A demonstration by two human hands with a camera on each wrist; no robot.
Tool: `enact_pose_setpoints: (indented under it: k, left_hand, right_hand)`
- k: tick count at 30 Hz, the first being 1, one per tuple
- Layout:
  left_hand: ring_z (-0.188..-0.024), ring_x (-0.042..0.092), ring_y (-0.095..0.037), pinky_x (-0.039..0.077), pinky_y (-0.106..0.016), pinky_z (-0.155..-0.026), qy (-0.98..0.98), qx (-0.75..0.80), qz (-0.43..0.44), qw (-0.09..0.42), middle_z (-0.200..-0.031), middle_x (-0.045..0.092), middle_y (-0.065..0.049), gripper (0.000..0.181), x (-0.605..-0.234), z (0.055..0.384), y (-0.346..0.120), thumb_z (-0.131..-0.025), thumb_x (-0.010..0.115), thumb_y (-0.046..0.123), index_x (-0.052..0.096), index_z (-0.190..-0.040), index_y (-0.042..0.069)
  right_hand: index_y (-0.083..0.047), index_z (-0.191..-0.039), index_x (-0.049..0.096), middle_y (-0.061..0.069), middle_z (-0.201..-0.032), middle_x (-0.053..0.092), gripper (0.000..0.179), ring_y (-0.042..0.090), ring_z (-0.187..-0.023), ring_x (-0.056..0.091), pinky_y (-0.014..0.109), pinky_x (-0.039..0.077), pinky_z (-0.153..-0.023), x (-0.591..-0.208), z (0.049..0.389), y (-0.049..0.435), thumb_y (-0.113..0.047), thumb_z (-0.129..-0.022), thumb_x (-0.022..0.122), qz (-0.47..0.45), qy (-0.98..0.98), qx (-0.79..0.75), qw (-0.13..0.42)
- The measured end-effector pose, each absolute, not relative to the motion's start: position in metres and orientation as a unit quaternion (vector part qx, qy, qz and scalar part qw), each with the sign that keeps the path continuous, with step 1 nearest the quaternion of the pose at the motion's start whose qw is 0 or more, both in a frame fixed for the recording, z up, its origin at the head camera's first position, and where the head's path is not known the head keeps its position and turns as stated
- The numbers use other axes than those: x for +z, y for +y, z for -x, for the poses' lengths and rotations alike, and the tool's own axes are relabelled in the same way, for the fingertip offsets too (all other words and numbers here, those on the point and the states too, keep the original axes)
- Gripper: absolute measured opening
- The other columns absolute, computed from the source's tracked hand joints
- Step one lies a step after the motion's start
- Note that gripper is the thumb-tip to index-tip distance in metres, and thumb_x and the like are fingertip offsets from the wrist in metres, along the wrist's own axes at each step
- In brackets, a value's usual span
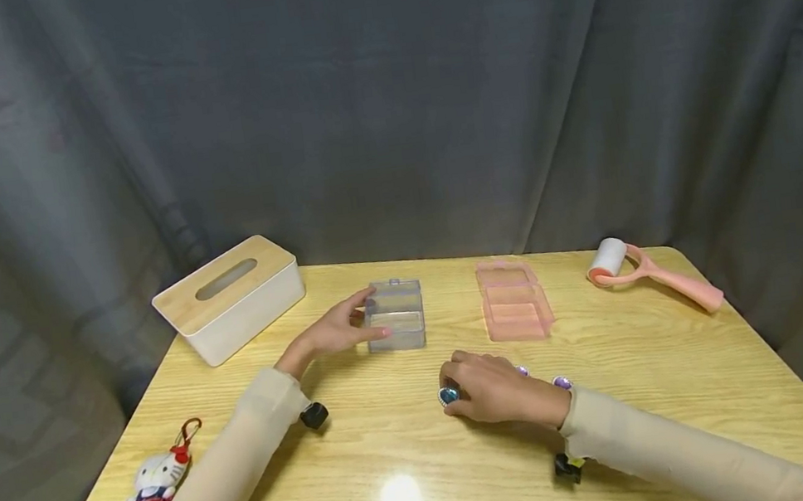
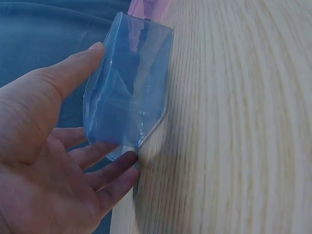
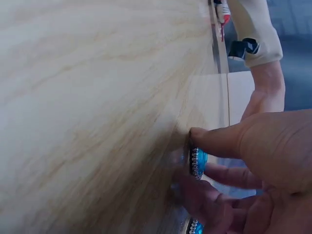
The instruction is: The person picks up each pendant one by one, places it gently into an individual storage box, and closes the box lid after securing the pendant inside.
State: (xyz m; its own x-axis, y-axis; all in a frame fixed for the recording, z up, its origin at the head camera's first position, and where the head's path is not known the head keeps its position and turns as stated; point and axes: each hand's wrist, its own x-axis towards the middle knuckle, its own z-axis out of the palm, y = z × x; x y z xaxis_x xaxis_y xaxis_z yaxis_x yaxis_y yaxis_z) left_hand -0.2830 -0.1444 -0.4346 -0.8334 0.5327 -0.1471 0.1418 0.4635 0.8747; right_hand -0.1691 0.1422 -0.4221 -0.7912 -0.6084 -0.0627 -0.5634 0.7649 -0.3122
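Note:
A small clear plastic box [image 1: 398, 339] with its lid raised sits toward the back of the table. My left hand [image 1: 339, 325] holds it from the left, the thumb along its rim and the other fingers at its side; the left wrist view shows the box [image 2: 131, 83] close up. Nearer the front, my right hand [image 1: 489, 386] pinches a blue gem with a beaded rim [image 1: 449, 395] between thumb and fingers, low over the tabletop. Another blue gem [image 3: 196, 227] shows below the fingers in the right wrist view. Two purple gems [image 1: 562, 382] lie behind the right hand, partly covered by it.
An opened pink plastic box [image 1: 519, 320] lies right of the clear one. A tissue box [image 1: 247, 311] stands at the back left, a plush keychain [image 1: 154, 486] at the front left. A pink-handled lint roller [image 1: 663, 273] lies at the back right, before a grey curtain [image 1: 383, 102].

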Motion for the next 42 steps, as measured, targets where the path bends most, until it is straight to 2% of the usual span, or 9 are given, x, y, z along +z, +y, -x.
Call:
enact_pose_setpoints:
  k: [7,11,18,22,26,31,36,42]
  left_hand:
    - [-0.135,0.055,-0.039,0.051,-0.048,-0.105,0.829,0.478,-0.200,0.211,-0.154,0.046,-0.021,0.098,-0.435,0.284,-0.146,-0.096,0.075,0.031,0.010,-0.167,0.012]
    - [-0.135,0.054,-0.040,0.051,-0.048,-0.104,0.828,0.476,-0.206,0.211,-0.152,0.046,-0.023,0.098,-0.435,0.284,-0.146,-0.096,0.074,0.030,0.009,-0.166,0.010]
    - [-0.134,0.054,-0.040,0.052,-0.045,-0.102,0.833,0.469,-0.206,0.208,-0.152,0.046,-0.022,0.097,-0.433,0.284,-0.146,-0.096,0.074,0.030,0.009,-0.166,0.009]
    - [-0.135,0.053,-0.041,0.051,-0.048,-0.104,0.832,0.470,-0.209,0.207,-0.152,0.046,-0.023,0.097,-0.431,0.284,-0.146,-0.097,0.073,0.029,0.008,-0.166,0.008]
    - [-0.138,0.051,-0.043,0.050,-0.051,-0.106,0.830,0.472,-0.212,0.210,-0.154,0.044,-0.025,0.097,-0.431,0.284,-0.146,-0.097,0.073,0.028,0.007,-0.166,0.007]
    - [-0.138,0.050,-0.044,0.050,-0.052,-0.107,0.826,0.478,-0.211,0.213,-0.155,0.042,-0.025,0.099,-0.430,0.283,-0.146,-0.096,0.074,0.028,0.007,-0.166,0.008]
    - [-0.136,0.051,-0.044,0.051,-0.050,-0.105,0.822,0.482,-0.217,0.212,-0.156,0.040,-0.026,0.100,-0.431,0.283,-0.146,-0.095,0.075,0.027,0.006,-0.166,0.008]
    - [-0.135,0.053,-0.044,0.053,-0.047,-0.103,0.819,0.485,-0.219,0.215,-0.155,0.042,-0.026,0.100,-0.435,0.284,-0.146,-0.095,0.075,0.027,0.007,-0.166,0.007]
  right_hand:
    - [-0.004,-0.103,0.071,0.000,-0.091,0.064,0.023,0.006,-0.075,0.050,0.019,0.044,-0.061,-0.422,0.171,0.143,-0.020,-0.090,0.080,0.334,0.917,-0.192,0.103]
    - [-0.007,-0.098,0.072,0.000,-0.094,0.065,0.015,0.004,-0.079,0.054,0.017,0.048,-0.067,-0.423,0.174,0.143,-0.018,-0.090,0.078,0.355,0.905,-0.208,0.110]
    - [-0.012,-0.098,0.072,-0.005,-0.087,0.068,0.013,-0.001,-0.067,0.049,0.017,0.046,-0.059,-0.420,0.175,0.140,-0.020,-0.090,0.078,0.372,0.897,-0.226,0.077]
    - [-0.012,-0.102,0.074,-0.004,-0.089,0.072,0.013,-0.003,-0.065,0.056,0.017,0.049,-0.061,-0.414,0.183,0.140,-0.019,-0.091,0.077,0.373,0.888,-0.261,0.066]
    - [-0.011,-0.107,0.075,0.000,-0.099,0.077,0.019,0.002,-0.073,0.065,0.018,0.053,-0.063,-0.406,0.194,0.142,-0.019,-0.090,0.079,0.380,0.878,-0.288,0.041]
    - [-0.010,-0.114,0.075,0.004,-0.109,0.077,0.024,0.011,-0.083,0.071,0.025,0.058,-0.067,-0.390,0.207,0.142,-0.019,-0.091,0.078,0.374,0.876,-0.304,0.016]
    - [-0.009,-0.118,0.074,0.004,-0.109,0.077,0.029,0.013,-0.086,0.071,0.037,0.063,-0.076,-0.379,0.220,0.140,-0.021,-0.092,0.078,0.352,0.880,-0.318,0.012]
    - [-0.007,-0.119,0.074,0.005,-0.106,0.077,0.032,0.014,-0.087,0.072,0.037,0.063,-0.079,-0.370,0.232,0.137,-0.019,-0.090,0.080,0.334,0.875,-0.350,0.004]
